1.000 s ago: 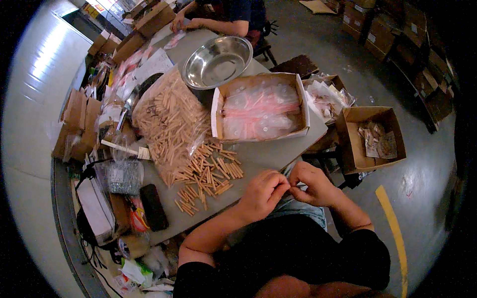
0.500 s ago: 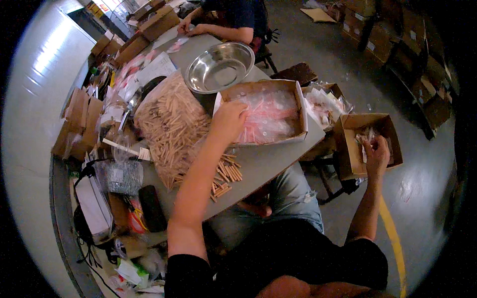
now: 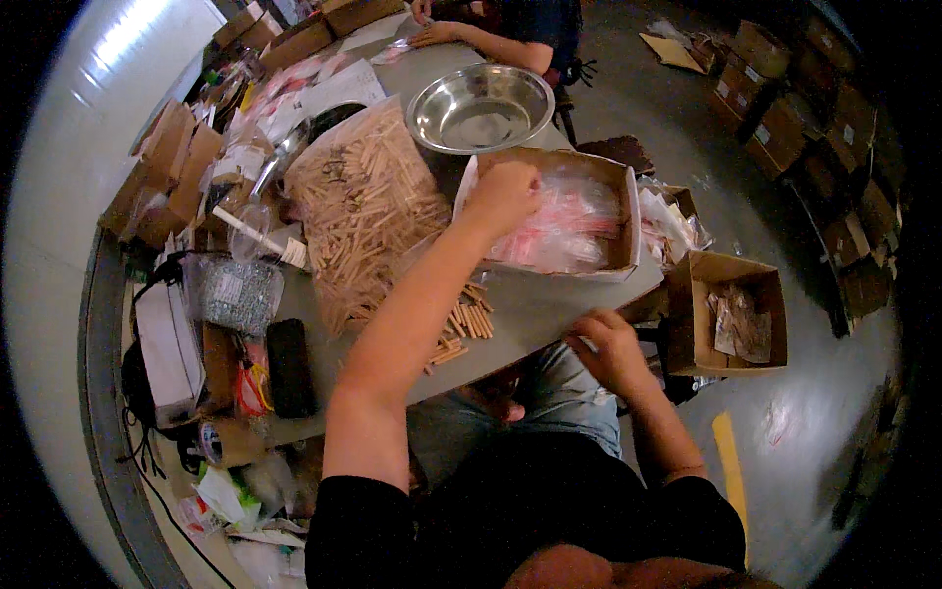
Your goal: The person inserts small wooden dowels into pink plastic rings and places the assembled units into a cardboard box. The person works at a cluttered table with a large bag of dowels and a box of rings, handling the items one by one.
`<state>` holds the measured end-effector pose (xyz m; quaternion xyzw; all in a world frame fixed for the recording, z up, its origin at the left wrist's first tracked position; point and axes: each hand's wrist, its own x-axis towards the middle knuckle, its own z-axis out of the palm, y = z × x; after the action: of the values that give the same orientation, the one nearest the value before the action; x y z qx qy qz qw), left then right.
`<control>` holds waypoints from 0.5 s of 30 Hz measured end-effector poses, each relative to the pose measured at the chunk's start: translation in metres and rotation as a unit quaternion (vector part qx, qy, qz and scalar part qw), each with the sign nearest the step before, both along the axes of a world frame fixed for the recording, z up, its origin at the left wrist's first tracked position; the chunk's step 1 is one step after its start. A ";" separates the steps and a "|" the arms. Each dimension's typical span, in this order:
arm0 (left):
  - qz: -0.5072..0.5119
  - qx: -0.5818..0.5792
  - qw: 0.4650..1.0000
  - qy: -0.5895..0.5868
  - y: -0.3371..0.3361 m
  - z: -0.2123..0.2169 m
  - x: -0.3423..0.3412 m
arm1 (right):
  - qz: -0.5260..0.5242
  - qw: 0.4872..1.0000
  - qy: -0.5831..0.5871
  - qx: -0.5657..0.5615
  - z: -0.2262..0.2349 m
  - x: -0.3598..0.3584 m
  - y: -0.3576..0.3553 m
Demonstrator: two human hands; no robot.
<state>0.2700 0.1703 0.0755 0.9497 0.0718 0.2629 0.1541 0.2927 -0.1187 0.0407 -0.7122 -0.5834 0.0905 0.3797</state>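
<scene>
Reaching into the cardboard tray (image 3: 622, 211) with the left hand (image 3: 502, 193): arm stretched long across the worktop (image 3: 530, 309), elbow nearly straight, fingers curled down onto the heap of clear plastic bags (image 3: 569, 226) with pinkish print. Looks like it's closing on one or a few bags, but the knuckles hide the fingertips, so can't tell if anything is actually pinched. My read on the bags: near weightless, limp, slick film, likely to cling together; best taken by a corner or top edge with a two-finger pinch, then peeled off the stack rather than scooped. Not fragile. Right hand (image 3: 610, 346) sits low at the near worktop edge, close to the lap, fingers loosely curled; something pale shows at the fingertips, too small to identify. Small wooden sticks (image 3: 461, 329) lie loose on the worktop under the left forearm, beside the big clear sack of wooden pieces (image 3: 358, 211). Steel bowl (image 3: 481, 106) sits just behind the tray. Open brown box (image 3: 731, 314) sits off to the right, apart from both hands.
</scene>
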 end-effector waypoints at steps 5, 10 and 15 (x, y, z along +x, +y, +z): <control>0.053 0.098 0.971 0.213 -0.007 -0.007 0.012 | 0.146 0.985 -0.086 0.017 0.006 -0.034 0.063; 0.131 -0.009 0.983 0.125 -0.017 0.011 0.004 | 0.132 0.987 -0.086 0.040 -0.006 -0.054 0.086; 0.097 -0.161 0.980 -0.066 -0.023 0.042 -0.022 | 0.061 0.995 -0.045 0.058 -0.013 -0.042 0.072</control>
<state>0.2479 0.1476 0.1174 0.8813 0.1947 0.3240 0.2836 0.2506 -0.0470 0.0275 -0.6554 -0.6465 0.0472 0.3878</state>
